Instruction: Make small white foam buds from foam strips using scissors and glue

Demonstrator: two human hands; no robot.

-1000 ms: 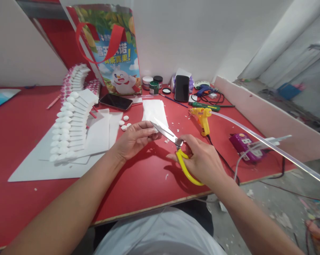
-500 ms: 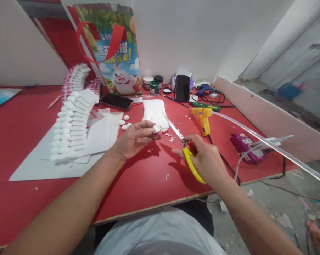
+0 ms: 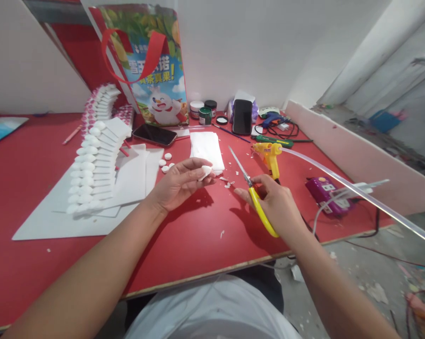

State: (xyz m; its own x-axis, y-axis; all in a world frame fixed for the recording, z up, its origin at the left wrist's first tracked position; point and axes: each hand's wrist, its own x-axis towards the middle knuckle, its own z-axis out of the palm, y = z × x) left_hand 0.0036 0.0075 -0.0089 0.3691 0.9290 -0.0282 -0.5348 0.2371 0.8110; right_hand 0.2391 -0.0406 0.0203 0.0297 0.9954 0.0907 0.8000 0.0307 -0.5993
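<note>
Two hands, yours: left hand [image 3: 179, 185] and right hand [image 3: 278, 203], both above the red tabletop [image 3: 184, 256]. One pair of scissors [image 3: 262, 214], yellow-handled, blades together. One small white piece [image 3: 205, 172], in your left hand. Four white discs [image 3: 168, 156] in view beyond your left hand, one partly hidden by it. Three jars [image 3: 205, 116], one loose lid [image 3: 221, 120], at the back. Two phones: one lying flat [image 3: 155, 135], one propped upright [image 3: 242, 117]. One yellow glue gun [image 3: 274, 162], one purple box [image 3: 327, 194], to the right. One printed bag [image 3: 157, 70], standing. One stack of white sheets [image 3: 205, 145], just beyond your left fingertips.

Placement: the white piece sits between your left thumb and fingers, pinched at their tips. Your right fingers close around the scissors' handles, partly hidden; the blades point away from you, apart from the white piece.
</note>
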